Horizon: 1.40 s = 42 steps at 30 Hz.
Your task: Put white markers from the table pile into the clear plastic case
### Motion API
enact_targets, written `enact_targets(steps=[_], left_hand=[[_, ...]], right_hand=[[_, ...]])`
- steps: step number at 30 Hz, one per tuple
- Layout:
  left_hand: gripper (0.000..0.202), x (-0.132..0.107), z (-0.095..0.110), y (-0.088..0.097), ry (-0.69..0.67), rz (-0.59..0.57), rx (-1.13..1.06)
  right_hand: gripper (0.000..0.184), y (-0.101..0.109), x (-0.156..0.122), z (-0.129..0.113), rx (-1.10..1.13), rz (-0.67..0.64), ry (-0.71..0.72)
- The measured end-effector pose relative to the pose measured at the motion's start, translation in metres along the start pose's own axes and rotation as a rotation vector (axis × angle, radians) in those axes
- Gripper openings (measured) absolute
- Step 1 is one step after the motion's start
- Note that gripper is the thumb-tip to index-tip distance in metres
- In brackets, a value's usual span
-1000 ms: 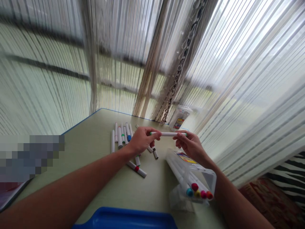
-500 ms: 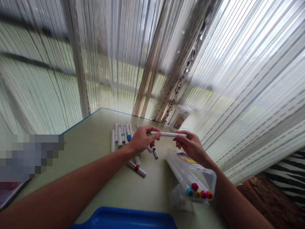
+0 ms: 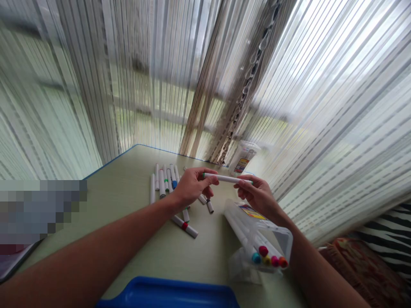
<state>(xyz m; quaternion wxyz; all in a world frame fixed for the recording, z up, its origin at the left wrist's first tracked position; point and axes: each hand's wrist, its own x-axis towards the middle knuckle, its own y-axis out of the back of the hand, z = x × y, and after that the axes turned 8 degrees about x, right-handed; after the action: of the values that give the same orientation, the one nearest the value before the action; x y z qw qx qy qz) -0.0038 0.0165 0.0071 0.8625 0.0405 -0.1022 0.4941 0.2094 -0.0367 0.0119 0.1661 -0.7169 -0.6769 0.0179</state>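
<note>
A white marker (image 3: 226,178) with green at both ends is held crosswise above the table. My left hand (image 3: 195,186) pinches its left end, and my right hand (image 3: 255,190) grips the right end between thumb and fingers. Below my right hand lies a clear plastic marker case (image 3: 240,226), its open end towards me, with several markers inside showing red, blue, yellow, pink and orange tips. Loose white markers (image 3: 162,182) lie in a group behind and beside my left hand, partly hidden by it. A marker with a red band (image 3: 185,226) lies nearer to me.
A second clear container (image 3: 244,157) stands at the table's back edge, by the string curtain (image 3: 154,85). A blue tray (image 3: 173,293) sits at the front edge of the pale table (image 3: 128,192). Zebra-striped fabric (image 3: 388,235) shows at the right.
The marker has tilted slightly, its left end a little higher and its right end a little lower. Both hands keep their hold. The case and loose markers stay in place.
</note>
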Motion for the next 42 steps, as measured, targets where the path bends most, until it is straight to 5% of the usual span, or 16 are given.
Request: enact_targets(steps=[42], left_hand=[[0.024,-0.0003,0.0019,-0.0006,0.000,0.025,0.006]], right_hand=[[0.022,0.0015,0.0007,0.0013,-0.002,-0.008,0.021]])
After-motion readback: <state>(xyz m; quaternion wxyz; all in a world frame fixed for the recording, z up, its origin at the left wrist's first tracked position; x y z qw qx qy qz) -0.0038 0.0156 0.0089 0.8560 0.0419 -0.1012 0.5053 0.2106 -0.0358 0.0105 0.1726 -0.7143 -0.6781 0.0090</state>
